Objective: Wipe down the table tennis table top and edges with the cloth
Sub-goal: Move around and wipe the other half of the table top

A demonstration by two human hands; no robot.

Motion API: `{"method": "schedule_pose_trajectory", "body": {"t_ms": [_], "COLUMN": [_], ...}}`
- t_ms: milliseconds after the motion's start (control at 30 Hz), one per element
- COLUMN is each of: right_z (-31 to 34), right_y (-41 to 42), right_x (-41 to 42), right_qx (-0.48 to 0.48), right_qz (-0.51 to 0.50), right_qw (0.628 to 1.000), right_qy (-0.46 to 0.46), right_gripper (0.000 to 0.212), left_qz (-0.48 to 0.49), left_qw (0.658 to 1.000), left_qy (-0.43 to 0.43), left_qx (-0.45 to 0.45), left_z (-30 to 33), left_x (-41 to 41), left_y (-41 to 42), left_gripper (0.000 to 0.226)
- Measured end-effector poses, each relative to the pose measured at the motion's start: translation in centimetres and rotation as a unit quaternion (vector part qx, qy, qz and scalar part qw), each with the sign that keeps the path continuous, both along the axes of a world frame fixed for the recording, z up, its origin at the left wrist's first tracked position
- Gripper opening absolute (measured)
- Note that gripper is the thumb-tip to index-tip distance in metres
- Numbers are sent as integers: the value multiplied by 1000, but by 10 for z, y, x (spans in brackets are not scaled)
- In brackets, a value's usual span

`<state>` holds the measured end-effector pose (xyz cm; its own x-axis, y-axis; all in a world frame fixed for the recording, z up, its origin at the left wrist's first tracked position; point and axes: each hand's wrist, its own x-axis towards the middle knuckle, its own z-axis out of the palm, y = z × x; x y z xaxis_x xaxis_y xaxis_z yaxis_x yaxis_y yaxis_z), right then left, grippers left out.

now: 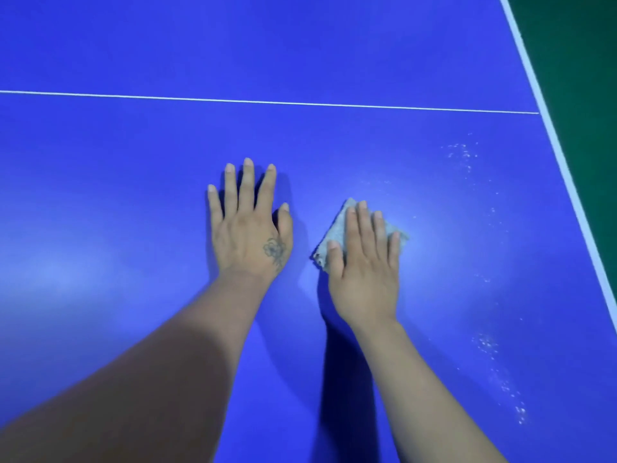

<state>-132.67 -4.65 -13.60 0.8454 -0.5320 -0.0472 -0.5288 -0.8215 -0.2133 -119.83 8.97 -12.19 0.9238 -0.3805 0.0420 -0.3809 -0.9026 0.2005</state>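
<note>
The cloth (337, 235), probably folded, is pressed flat on the blue worktop (133, 145) under the right hand (364, 262), fingers straight. The left hand (248, 228) lies spread, empty. Soft and light, it is best held beneath the palm.

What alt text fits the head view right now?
Right hand presses a folded grey cloth flat on the blue table top; left hand rests flat beside it. Pale specks dot the surface near the white edge line.

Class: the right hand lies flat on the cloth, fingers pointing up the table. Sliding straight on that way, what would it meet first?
Probably the thin white line across the table top. Between it and the right hand on the cloth lies only bare blue surface.
</note>
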Motion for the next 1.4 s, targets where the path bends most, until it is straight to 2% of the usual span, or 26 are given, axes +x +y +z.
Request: {"method": "schedule_pose_trajectory", "body": {"t_ms": [133, 267, 367, 533, 767, 967, 1200, 1400], "right_z": [-3, -3, -2, -4, -5, -7, -5, 0], "right_y": [-50, -84, -91, -68, -41, -72, -116, -90], "right_x": [6, 47, 91, 133, 79, 47, 132, 189], "right_qx": [6, 9, 18, 1, 8, -4, 20, 24], "right_qz": [-58, -90, -78, 2, 88, 15, -43, 23], "right_qw": [998, 996, 997, 1000, 995, 999, 999, 999], "right_qy": [1, -16, -10, -18, -52, -39, -11, -9], "right_gripper": [68, 70, 69, 70, 68, 69, 70, 70], "left_qz": [-1, 5, 5, 11, 15, 18, 20, 21], "left_qw": [998, 999, 999, 998, 999, 998, 999, 999], "left_qy": [-5, -6, -13, -13, -23, -21, -22, -23], "left_qx": [55, 52, 52, 53, 46, 52, 46, 35], "left_z": [-17, -16, -14, -15, -15, -14, -14, -15], "left_x": [-9, -8, -9, -8, -8, -8, -8, -8], "left_y": [-7, -9, -10, -13, -12, -13, -14, -15], "left_gripper": [67, 66, 66, 71, 71, 70, 69, 65]}}
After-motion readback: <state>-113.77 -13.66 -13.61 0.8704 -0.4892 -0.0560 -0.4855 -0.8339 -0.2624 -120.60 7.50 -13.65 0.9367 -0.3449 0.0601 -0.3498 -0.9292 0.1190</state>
